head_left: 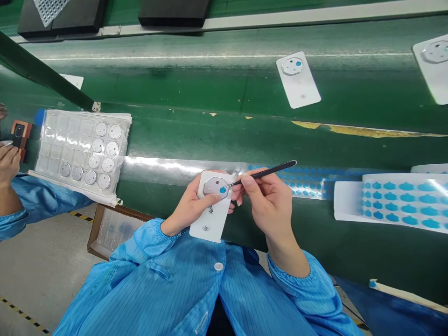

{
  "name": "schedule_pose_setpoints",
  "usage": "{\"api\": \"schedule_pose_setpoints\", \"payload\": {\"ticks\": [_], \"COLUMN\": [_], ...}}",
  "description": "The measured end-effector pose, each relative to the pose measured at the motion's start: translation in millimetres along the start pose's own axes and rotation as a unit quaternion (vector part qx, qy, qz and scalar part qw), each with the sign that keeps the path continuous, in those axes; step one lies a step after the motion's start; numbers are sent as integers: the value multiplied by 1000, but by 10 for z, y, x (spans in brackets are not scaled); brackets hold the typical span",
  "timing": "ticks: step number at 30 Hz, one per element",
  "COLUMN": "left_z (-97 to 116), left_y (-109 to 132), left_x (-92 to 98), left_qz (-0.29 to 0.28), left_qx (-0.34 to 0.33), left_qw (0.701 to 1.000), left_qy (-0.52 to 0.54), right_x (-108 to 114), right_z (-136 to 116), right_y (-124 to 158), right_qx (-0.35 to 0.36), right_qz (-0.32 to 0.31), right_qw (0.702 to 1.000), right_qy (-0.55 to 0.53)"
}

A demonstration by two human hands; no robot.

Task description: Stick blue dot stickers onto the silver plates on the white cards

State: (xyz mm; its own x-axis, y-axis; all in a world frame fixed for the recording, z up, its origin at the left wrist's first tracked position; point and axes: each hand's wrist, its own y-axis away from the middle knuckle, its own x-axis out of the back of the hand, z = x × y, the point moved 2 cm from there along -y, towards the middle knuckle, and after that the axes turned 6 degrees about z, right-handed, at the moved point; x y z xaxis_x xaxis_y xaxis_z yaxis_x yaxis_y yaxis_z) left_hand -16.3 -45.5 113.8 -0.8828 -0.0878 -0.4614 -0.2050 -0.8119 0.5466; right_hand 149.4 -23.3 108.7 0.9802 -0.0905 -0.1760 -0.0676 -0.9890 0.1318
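My left hand grips a white phone back cover, its thumb lying across the face near the camera plate. A round blue sticker sits at the right side of that plate. Black tweezers are pinched in my right hand, and their tips meet the plate at the blue sticker. Behind my right hand lies a clear strip with rows of small blue stickers. To the right, a white sheet carries more blue stickers in several sizes.
A clear tray with several round camera plates stands at the left, near a co-worker's hand. Another white cover lies on the green belt, with one more farther right. Black blocks stand at the back.
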Motion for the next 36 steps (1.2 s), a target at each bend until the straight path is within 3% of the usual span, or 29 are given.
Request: {"api": "schedule_pose_setpoints", "payload": {"ticks": [11,15,18,23,26,31,36], "left_z": [1,-49,-70,-67,-89,-148,-185], "left_y": [-12,-54,-78,-76,-80,-96,-79], "left_x": [-26,11,31,-14,-26,13,11], "left_qz": [-6,49,98,92,98,118,79], "left_qx": [-16,-44,-51,-24,-29,-94,-110], "left_qw": [999,996,990,995,995,988,986], "left_qy": [-27,-65,-89,-35,-15,-35,-93], "right_x": [2,0,-3,1,2,-74,-162], "right_z": [5,10,29,51,111,228,240], "right_y": [18,43,30,16,39,93,103], "right_qx": [15,26,49,146,96,-50,-61], "right_qz": [0,-5,32,117,85,-51,-23], "right_qw": [1000,1000,997,981,992,997,998], "right_qy": [15,-16,-59,-53,0,27,22]}}
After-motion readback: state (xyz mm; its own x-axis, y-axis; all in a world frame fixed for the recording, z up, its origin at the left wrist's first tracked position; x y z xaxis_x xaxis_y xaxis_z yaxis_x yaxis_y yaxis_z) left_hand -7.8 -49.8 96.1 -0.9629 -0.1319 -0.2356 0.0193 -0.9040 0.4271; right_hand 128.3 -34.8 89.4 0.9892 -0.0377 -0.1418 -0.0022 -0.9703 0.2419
